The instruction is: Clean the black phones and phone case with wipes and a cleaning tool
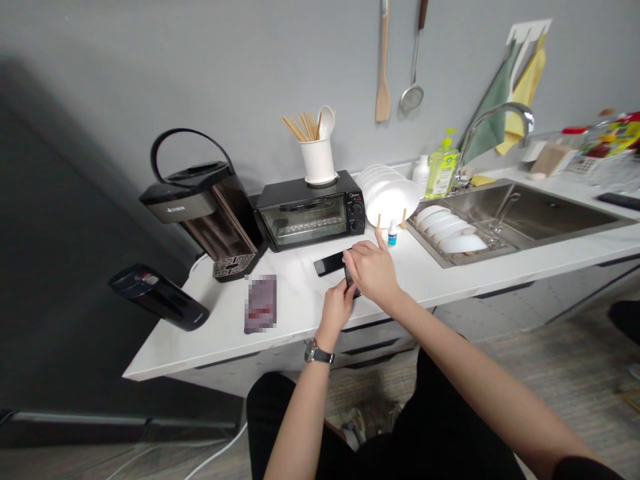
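My left hand (337,308), with a watch on the wrist, is closed on the lower end of a small dark flat object (357,291) at the counter's front edge. My right hand (373,270) lies over the object's upper part, its fingers bent together; what they pinch, if anything, is hidden. Just behind the hands, a black flat slab (329,264), phone-like in shape, lies on the white counter (295,287). A small white bottle with a blue label (393,235) stands upright beyond my right hand.
Left on the counter are a pixelated purplish packet (261,303), a dark cylindrical container (160,297) and a water dispenser (210,207). A toaster oven (310,210) stands behind, carrying a utensil cup (319,160). White plates (393,197) and a sink (545,213) holding bowls are rightward.
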The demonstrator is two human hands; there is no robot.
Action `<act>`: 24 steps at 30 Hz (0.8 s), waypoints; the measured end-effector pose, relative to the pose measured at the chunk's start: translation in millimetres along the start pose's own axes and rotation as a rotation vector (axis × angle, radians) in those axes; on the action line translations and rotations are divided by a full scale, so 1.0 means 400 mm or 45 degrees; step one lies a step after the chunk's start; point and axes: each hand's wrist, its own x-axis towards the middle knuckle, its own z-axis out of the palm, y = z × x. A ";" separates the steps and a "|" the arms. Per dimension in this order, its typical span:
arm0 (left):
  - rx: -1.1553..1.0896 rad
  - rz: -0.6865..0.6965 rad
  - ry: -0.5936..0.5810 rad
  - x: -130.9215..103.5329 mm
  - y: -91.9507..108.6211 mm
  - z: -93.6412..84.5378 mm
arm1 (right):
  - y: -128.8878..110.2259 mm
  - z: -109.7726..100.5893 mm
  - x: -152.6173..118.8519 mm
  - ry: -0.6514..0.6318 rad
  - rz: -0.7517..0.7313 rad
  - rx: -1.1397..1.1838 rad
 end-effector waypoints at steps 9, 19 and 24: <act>0.015 0.037 -0.008 0.000 0.009 0.000 | 0.053 -0.005 0.002 -0.142 0.118 0.040; -0.017 0.007 0.012 0.000 0.004 0.002 | 0.037 -0.009 -0.002 -0.162 0.408 0.192; 0.131 0.038 -0.020 -0.001 -0.012 0.006 | -0.018 -0.005 -0.020 -0.037 -0.221 0.073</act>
